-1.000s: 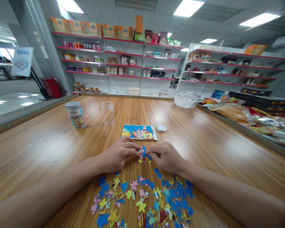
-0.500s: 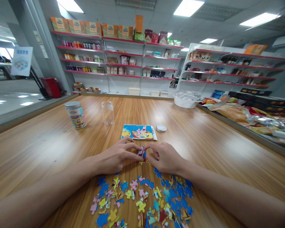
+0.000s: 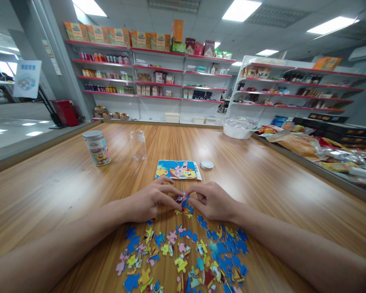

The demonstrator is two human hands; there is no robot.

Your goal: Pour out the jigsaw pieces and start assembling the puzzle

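A small joined patch of jigsaw puzzle pieces (image 3: 185, 206), pink, blue and yellow, lies on the wooden table between my hands. My left hand (image 3: 146, 200) has its thumb and index finger closed on the patch's left side, hiding part of it. From the right, my right hand (image 3: 212, 200) pinches at the patch's upper right edge with index finger and thumb. Closer to me are several loose puzzle pieces (image 3: 180, 264), blue, yellow and pink, spread between my forearms. Just beyond my fingertips lies a picture card (image 3: 178, 170) with cartoon figures on blue.
A round metal lid (image 3: 207, 164) lies right of the card. At the left stand a clear plastic jar (image 3: 138, 145) and a printed can (image 3: 96, 148). A white basin (image 3: 238, 129) is at the far edge; packaged snacks (image 3: 299, 144) line the right side.
My fingers have shifted slightly on the patch, and more of its lower yellow and blue edge shows. The loose pieces, card, lid and jars have stayed put.
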